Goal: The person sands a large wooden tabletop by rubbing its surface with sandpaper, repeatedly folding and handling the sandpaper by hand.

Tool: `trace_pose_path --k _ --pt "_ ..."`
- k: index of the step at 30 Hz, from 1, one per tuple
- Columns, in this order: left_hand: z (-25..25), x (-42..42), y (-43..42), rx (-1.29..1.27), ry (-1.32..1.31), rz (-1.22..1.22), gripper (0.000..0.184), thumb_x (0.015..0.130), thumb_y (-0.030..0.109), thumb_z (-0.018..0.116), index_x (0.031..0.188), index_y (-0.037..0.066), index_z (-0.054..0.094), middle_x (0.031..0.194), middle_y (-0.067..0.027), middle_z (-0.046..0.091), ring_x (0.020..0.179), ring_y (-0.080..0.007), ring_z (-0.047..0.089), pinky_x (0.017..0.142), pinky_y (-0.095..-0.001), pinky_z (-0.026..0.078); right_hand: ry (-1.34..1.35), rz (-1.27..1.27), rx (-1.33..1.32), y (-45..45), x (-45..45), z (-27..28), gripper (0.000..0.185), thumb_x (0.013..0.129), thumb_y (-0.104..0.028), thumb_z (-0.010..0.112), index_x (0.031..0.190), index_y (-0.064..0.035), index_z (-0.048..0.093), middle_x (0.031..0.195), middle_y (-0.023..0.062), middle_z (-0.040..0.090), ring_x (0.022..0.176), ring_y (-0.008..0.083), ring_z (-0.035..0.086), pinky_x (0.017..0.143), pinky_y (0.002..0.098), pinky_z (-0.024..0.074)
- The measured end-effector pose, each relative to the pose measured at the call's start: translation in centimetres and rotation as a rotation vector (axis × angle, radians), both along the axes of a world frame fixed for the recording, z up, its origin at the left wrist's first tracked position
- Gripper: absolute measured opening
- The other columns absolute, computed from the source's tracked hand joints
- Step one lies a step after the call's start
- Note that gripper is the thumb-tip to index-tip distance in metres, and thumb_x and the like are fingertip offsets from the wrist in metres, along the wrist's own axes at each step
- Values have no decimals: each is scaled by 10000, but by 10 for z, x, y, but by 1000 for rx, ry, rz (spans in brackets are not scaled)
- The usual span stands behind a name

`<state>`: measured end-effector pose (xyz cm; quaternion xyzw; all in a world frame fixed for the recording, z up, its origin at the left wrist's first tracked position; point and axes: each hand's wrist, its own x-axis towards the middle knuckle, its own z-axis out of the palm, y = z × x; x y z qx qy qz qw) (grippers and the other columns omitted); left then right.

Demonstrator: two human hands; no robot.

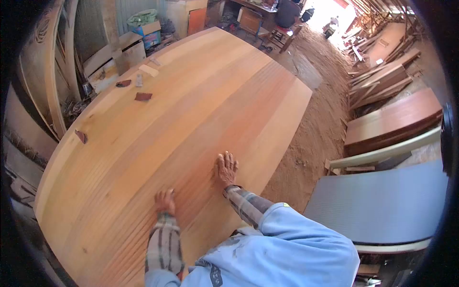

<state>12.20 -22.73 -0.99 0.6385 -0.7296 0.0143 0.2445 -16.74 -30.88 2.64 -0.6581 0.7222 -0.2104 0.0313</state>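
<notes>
A large wooden panel [158, 138] made of glued boards lies in front of me. My right hand [226, 170] rests flat on its surface, right of the middle, fingers stretched and slightly apart. Lower and to the left, my left hand [165, 202] also lies on the wood, its fingers short in view and a little apart; I see nothing held in it. Toward the far left edge are brown sandpaper pieces [143, 96], another dark piece [81, 137] and a small wooden block [148, 71].
A blue box [146, 32] and boards [48, 71] stand along the left wall. To the right are a dirt floor [306, 158], a grey-blue panel [382, 201], a reddish panel [394, 122] and stacked timber [382, 86]. A chair [285, 36] is at the back.
</notes>
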Motion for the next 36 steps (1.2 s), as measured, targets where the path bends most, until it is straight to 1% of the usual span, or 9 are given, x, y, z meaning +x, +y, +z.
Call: trace_pose_path --k 5,12,16,22,26,28,29,32,36 --pt "-1 51 28 -54 -103 -168 112 785 114 621 892 146 611 884 -51 585 877 -271 560 781 -420 439 342 60 -211 -3 1 -72 488 928 -263 492 1402 -185 410 1492 149 335 1422 342 233 1127 548 142" --pt "39 200 198 298 -89 111 207 765 148 649 972 148 648 901 -65 602 872 -302 567 755 -420 439 206 78 -3 -6 10 -26 430 966 -317 443 1341 -108 453 1470 177 365 1379 372 286 1119 549 156" --pt "-73 112 125 91 14 111 369 772 122 624 1141 142 635 1109 -91 632 1108 -341 545 985 -489 407 211 82 -11 -17 3 -33 450 976 -340 418 1365 -114 431 1481 166 356 1399 345 257 1123 544 153" --pt "12 -67 -70 276 243 -160 307 778 44 538 1053 141 633 1085 -107 589 1105 -338 524 967 -486 419 204 79 -18 -5 19 -20 449 984 -346 405 1368 -113 426 1479 166 361 1396 335 272 1123 535 162" --pt "-47 23 14 243 442 -98 318 844 26 514 1112 147 637 1103 -117 611 1129 -314 539 978 -460 419 195 72 -28 3 19 -22 457 981 -351 412 1371 -114 424 1481 166 361 1399 335 271 1121 537 166" --pt "17 119 106 229 380 -68 241 904 83 546 1109 147 655 1142 -129 623 1102 -328 571 937 -460 464 194 89 -32 -2 16 -22 466 975 -347 417 1378 -114 419 1493 165 346 1408 331 255 1126 533 160" --pt "35 161 147 49 -45 -74 189 819 59 635 1000 100 673 1045 -127 640 991 -328 610 854 -435 498 190 79 -28 -5 15 -22 466 975 -347 417 1378 -114 419 1493 165 346 1408 331 255 1126 533 160" --pt "41 229 211 464 588 202 180 789 23 658 957 85 673 940 -100 651 949 -282 630 840 -403 504 272 49 -15 -6 17 -18 454 989 -350 394 1381 -125 439 1484 144 370 1395 319 288 1121 523 169" --pt "8 127 123 46 28 34 190 829 131 646 1012 85 667 1036 -101 660 959 -302 629 845 -424 520 240 50 -1 -5 19 -17 443 987 -338 397 1379 -136 440 1483 136 371 1396 319 285 1121 531 162"
